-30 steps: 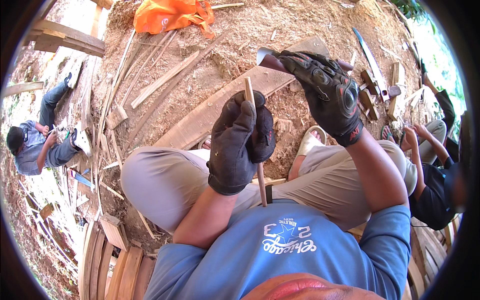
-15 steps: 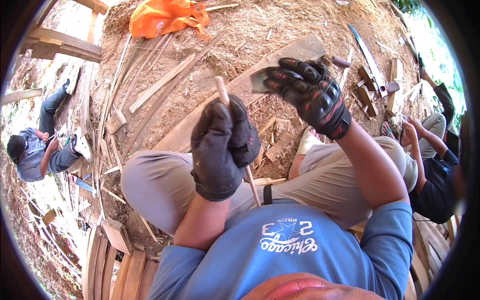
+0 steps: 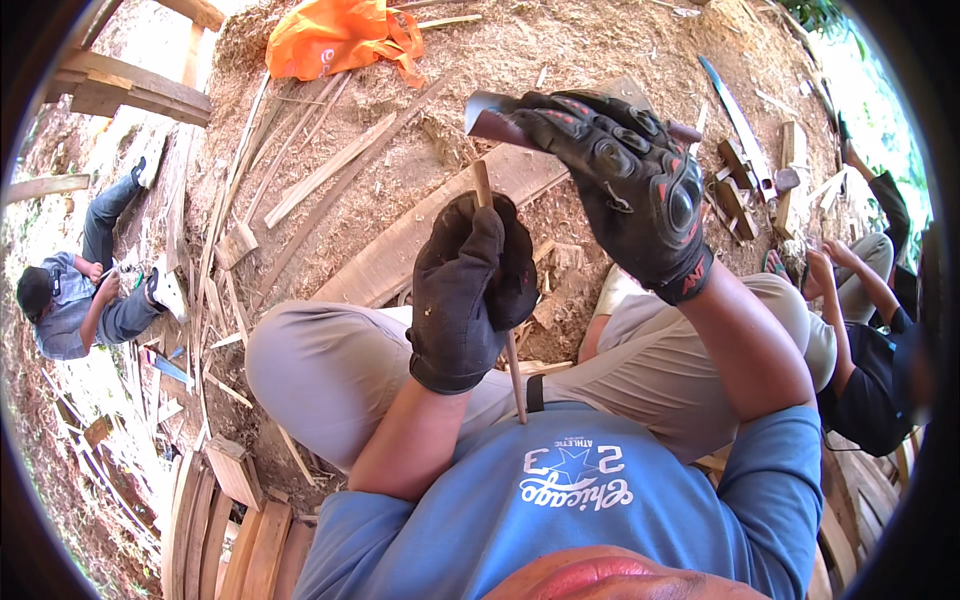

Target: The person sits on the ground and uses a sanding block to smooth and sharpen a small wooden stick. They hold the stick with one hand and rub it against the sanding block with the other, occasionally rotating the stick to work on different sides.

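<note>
My left hand (image 3: pixel 468 295), in a black glove, is wrapped round a thin wooden stick (image 3: pixel 483 182). The stick slants up past the fingers, and its lower end comes down to the front of my blue shirt. To the right and farther off, my gloved right hand (image 3: pixel 640 190) grips a curled piece of sandpaper (image 3: pixel 492 120), grey-brown, which juts out leftward beyond the fingertips. The sandpaper hangs above the stick's upper end, apart from it. Under both hands lies a long wooden plank (image 3: pixel 400 250) on the shaving-covered ground.
An orange bag (image 3: pixel 338 42) lies at the far side. To the right are a long saw (image 3: pixel 738 125) and dark wooden blocks (image 3: pixel 738 205). Thin wood strips (image 3: pixel 330 170) lie left of the plank. One person (image 3: pixel 65 310) sits at far left, another (image 3: pixel 865 385) at right.
My right hand has turned and moved nearer, its sandpaper now swung leftward above the stick. My left hand has shifted slightly right with the stick.
</note>
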`<state>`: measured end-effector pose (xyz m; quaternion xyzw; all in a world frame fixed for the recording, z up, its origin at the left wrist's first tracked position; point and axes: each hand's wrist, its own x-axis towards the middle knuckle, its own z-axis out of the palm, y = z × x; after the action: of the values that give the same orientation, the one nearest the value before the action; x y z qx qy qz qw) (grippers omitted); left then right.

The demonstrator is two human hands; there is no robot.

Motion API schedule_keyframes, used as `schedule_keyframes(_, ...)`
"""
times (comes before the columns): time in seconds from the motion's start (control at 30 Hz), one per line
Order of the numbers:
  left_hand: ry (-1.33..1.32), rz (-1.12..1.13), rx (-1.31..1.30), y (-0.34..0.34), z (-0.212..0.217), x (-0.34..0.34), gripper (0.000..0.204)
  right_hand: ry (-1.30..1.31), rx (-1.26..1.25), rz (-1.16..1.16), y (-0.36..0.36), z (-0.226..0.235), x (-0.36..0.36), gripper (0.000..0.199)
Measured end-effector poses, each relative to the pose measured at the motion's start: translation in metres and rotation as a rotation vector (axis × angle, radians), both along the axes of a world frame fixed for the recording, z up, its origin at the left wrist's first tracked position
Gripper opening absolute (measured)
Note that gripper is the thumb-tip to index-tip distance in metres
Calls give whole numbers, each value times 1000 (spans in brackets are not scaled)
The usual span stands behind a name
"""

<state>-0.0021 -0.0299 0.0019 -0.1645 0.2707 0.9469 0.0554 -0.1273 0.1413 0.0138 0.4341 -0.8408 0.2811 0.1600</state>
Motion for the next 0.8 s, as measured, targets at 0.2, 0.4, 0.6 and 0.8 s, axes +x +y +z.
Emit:
schedule_keyframes(0.2, -46, 37, -36, 10, -2, 2, 21, 49, 80, 151, -6, 12, 10, 58)
schedule_keyframes(0.4, -12, 77, -105, 0, -5, 7, 29, 32, 193, 130, 22, -17, 8, 50)
schedule_keyframes(0.6, -16, 106, -161, 1, 3, 1, 32, -120, 83, -83, 30, -46, -9, 45)
schedule_keyframes(0.8, -6, -7, -189, 9, 3, 6, 34, -92, -65, -39, 8, 14, 1, 41)
